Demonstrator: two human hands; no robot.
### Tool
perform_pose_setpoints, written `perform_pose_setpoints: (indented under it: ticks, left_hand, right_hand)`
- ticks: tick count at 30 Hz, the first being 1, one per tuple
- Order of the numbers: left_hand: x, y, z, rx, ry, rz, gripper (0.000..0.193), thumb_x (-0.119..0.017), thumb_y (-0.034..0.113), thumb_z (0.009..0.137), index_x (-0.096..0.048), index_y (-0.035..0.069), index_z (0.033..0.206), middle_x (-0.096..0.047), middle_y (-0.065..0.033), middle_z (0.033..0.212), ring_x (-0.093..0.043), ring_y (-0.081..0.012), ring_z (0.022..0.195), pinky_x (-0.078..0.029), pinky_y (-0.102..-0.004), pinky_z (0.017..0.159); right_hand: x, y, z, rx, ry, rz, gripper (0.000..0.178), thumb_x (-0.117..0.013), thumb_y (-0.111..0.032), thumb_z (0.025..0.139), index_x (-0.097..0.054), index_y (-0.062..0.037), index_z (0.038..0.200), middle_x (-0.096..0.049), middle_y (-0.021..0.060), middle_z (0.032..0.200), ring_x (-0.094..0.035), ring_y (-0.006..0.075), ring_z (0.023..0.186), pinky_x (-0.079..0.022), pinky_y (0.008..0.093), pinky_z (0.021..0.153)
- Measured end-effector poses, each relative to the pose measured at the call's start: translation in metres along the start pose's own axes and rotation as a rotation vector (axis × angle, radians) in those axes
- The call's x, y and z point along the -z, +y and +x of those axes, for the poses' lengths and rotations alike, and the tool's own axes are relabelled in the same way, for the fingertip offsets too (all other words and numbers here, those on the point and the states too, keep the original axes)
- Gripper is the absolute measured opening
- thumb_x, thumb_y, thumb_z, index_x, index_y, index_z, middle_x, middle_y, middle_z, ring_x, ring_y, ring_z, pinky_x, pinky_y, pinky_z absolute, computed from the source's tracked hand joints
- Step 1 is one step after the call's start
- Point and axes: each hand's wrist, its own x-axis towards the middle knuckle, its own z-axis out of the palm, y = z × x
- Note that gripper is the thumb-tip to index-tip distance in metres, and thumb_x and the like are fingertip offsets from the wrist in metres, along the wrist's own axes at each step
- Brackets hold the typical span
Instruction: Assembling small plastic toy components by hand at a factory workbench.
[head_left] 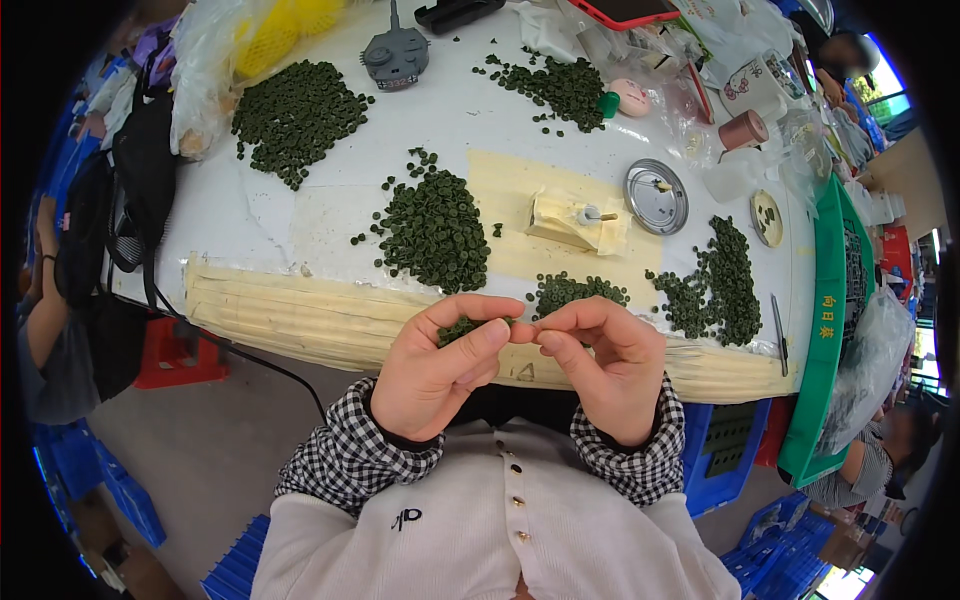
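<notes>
My left hand (440, 360) is curled near the table's front edge, with a few small dark green round parts (462, 328) in its fingers. Thumb and forefinger of my right hand (612, 368) pinch together at the left hand's fingertips. Whatever lies between the right fingertips is too small and covered to name. Just beyond the hands are a big heap of the same green parts (432, 228) and a smaller, flatter group of green parts (578, 293). To the right lies another heap of green parts (715, 285).
Two more heaps of green parts (300, 115) (560, 90) lie farther back. A taped block with a small pin (575, 222), a round metal lid (656, 197) and a grey toy tank turret (395, 58) stand on the table. A green tray (825, 340) borders the right side.
</notes>
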Motion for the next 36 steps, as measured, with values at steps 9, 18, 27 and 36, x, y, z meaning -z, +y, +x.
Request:
perform_pose_setpoints:
  ticks: [9,18,27,36]
  left_hand:
    - [-0.001,0.001,0.000,-0.001,-0.051,-0.018,0.014,-0.058,0.003,0.088,-0.060,0.001,0.102,-0.063,-0.0098,0.097,-0.049,-0.0040,0.069,-0.038,-0.0165,0.056]
    - [0.002,-0.007,0.000,-0.074,0.024,0.087,0.011,-0.063,0.000,0.084,-0.064,0.001,0.094,-0.065,-0.0080,0.093,-0.058,-0.0084,0.083,-0.044,-0.0181,0.063]
    - [-0.004,-0.010,-0.002,-0.205,0.090,0.196,0.012,-0.066,-0.002,0.080,-0.065,0.000,0.092,-0.065,-0.0083,0.093,-0.060,-0.0121,0.086,-0.048,-0.0244,0.080]
    - [0.006,-0.002,-0.001,0.044,-0.090,0.074,0.011,-0.065,0.001,0.082,-0.064,-0.001,0.093,-0.065,-0.0060,0.087,-0.057,-0.0088,0.076,-0.047,-0.0208,0.068]
  right_hand:
    - [-0.004,-0.001,0.001,-0.027,-0.006,0.082,0.012,-0.058,0.003,0.083,-0.062,0.0048,0.094,-0.064,0.0093,0.088,-0.063,0.0128,0.080,-0.050,0.0234,0.073]
    - [-0.008,-0.005,0.003,0.168,0.071,-0.160,0.011,-0.065,0.004,0.075,-0.066,0.0018,0.086,-0.063,0.0093,0.083,-0.060,0.0155,0.069,-0.048,0.0244,0.063]
    - [-0.011,-0.012,-0.001,0.386,0.103,-0.436,0.015,-0.068,0.006,0.071,-0.066,0.0017,0.085,-0.063,0.0108,0.080,-0.061,0.0192,0.069,-0.048,0.0261,0.060]
    - [0.004,-0.014,-0.001,0.355,-0.056,-0.311,0.017,-0.069,0.006,0.070,-0.067,-0.0014,0.085,-0.063,0.0098,0.081,-0.061,0.0191,0.070,-0.048,0.0264,0.061]
